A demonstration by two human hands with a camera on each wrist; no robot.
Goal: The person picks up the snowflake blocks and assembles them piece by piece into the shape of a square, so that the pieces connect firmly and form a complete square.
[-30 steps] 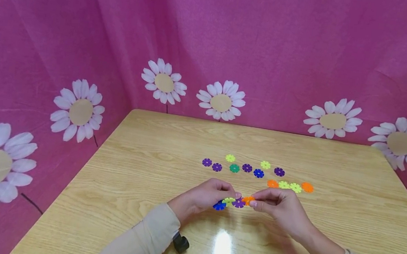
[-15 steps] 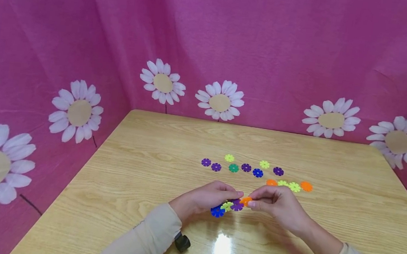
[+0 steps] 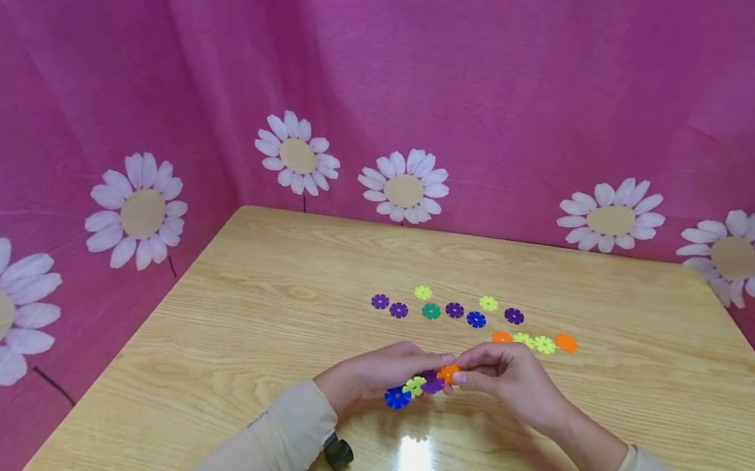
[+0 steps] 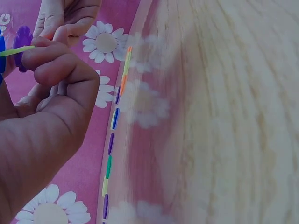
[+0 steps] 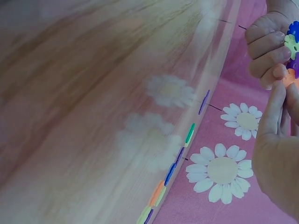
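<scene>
A short chain of notched plastic discs is held between both hands above the table: a blue disc [image 3: 397, 397], a yellow-green disc [image 3: 414, 387], a purple disc [image 3: 432, 382] and an orange disc [image 3: 448, 374] at the right end. My left hand [image 3: 386, 369] grips the chain around its middle, thumb on top. With thumb and forefinger, my right hand [image 3: 515, 383] pinches the orange disc. In the right wrist view the chain runs from the blue disc [image 5: 294, 30] down to the orange disc [image 5: 290, 78]. How far the orange and purple discs interlock is hidden by fingers.
Loose discs lie flat beyond the hands, among them a green disc [image 3: 431, 311], a blue disc [image 3: 476, 319] and several purple ones. Nearer the right hand is a row with an orange disc [image 3: 566, 343] and yellow-green ones. A pink curtain [image 3: 501, 88] borders the wooden table [image 3: 263, 285].
Both hands have shifted slightly left, still holding the chain. The blue end has dropped lower and swung toward the body, and the orange disc sits closer to the left thumb.
</scene>
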